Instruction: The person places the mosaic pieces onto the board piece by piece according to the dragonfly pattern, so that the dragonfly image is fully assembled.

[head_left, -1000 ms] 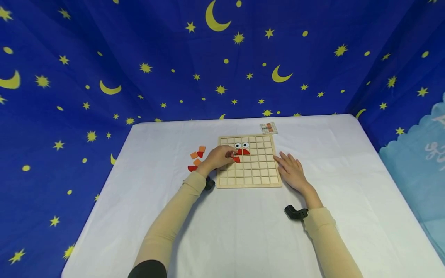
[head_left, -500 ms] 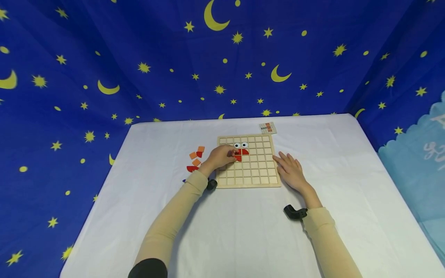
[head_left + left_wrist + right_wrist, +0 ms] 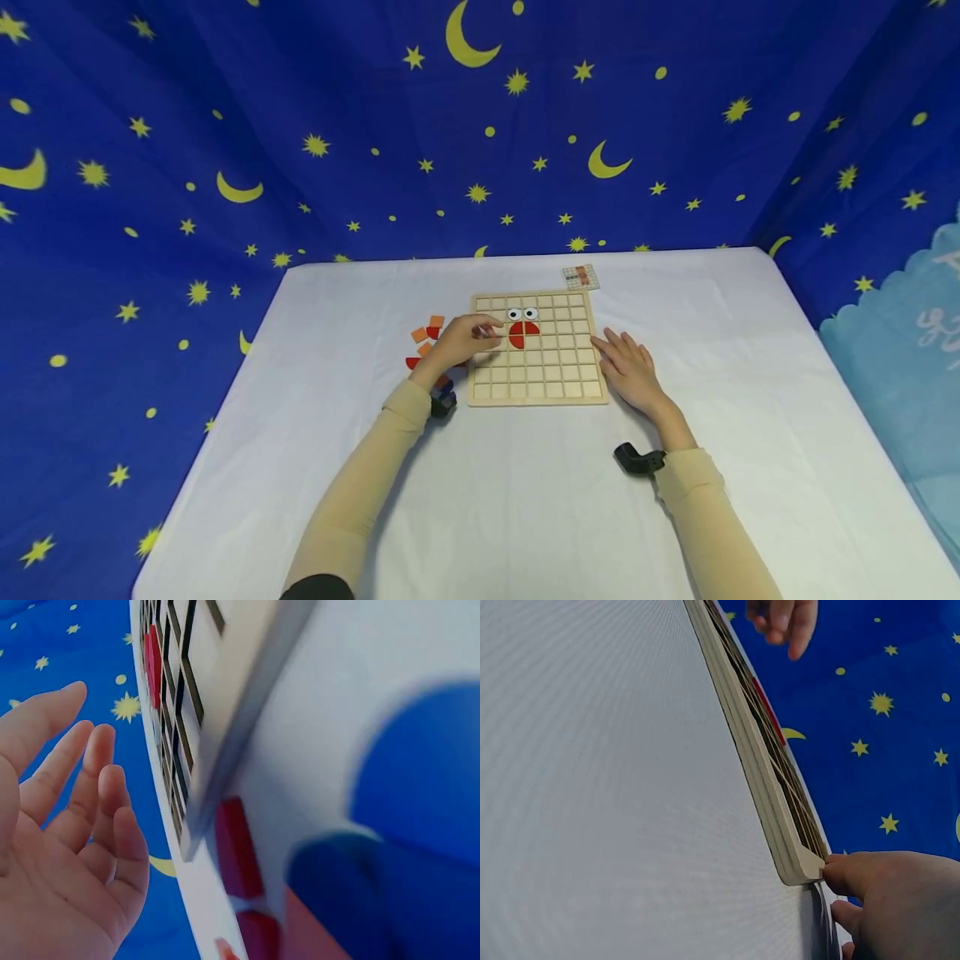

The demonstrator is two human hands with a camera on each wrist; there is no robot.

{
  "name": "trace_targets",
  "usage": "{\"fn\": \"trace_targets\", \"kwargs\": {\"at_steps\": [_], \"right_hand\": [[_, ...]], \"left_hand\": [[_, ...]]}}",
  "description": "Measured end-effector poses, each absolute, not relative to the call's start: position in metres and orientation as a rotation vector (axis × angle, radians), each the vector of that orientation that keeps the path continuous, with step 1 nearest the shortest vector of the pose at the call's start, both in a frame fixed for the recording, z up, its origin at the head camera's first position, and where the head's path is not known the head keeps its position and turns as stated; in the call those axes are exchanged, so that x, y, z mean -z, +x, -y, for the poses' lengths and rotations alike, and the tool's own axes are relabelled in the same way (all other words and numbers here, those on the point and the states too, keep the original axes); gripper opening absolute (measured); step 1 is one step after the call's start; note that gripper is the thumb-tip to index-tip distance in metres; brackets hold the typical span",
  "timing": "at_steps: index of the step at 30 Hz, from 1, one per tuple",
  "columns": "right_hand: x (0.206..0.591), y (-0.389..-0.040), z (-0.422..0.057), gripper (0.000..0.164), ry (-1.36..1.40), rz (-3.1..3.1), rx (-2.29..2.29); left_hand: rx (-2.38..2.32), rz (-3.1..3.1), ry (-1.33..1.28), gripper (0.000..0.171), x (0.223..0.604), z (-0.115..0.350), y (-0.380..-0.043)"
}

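My left hand (image 3: 459, 337) hovers over the left side of the wooden grid board (image 3: 555, 367), its relaxed fingers holding nothing. In the left wrist view its palm and loosely bent fingers (image 3: 97, 761) show beside the board's edge. Just right of those fingertips, red quarter-circle pieces (image 3: 517, 340) lie in neighbouring cells of the board. Directly above them sit two round eye pieces (image 3: 531, 314), white with black pupils. My right hand (image 3: 632, 368) lies with fingers spread at the board's right edge; the right wrist view has a fingertip touching the board's corner (image 3: 810, 868).
Loose orange squares (image 3: 437, 322) and red pieces (image 3: 412, 363) lie left of the board, partly behind the left hand and wrist. Blue pieces (image 3: 427, 772) loom close in the left wrist view. A small pattern card (image 3: 581, 277) lies beyond the board's far right corner.
My left hand has let go of a red quarter piece, which now lies in the board below the others, and has drawn back leftward. The right hand has stayed in place.
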State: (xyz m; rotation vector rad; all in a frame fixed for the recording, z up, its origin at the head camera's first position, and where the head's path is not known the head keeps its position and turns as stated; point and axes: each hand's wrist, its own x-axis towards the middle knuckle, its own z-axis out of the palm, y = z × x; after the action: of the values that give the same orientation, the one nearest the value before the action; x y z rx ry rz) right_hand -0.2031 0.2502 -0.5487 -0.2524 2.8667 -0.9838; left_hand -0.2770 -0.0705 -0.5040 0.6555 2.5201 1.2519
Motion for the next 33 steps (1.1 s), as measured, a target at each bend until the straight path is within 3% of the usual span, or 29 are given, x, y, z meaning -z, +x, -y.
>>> {"fn": "trace_targets", "kwargs": {"at_steps": [21, 33], "right_hand": [[0.548, -0.202, -0.249, 0.048, -0.287, -2.858, 0.990], [0.546, -0.202, -0.249, 0.048, -0.279, -2.854, 0.991]], "left_hand": [[-1.300, -2.591, 0.444, 0.034, 0.512, 0.134, -0.261], [-1.155, -2.631, 0.449, 0.046, 0.515, 0.154, -0.258]]}}
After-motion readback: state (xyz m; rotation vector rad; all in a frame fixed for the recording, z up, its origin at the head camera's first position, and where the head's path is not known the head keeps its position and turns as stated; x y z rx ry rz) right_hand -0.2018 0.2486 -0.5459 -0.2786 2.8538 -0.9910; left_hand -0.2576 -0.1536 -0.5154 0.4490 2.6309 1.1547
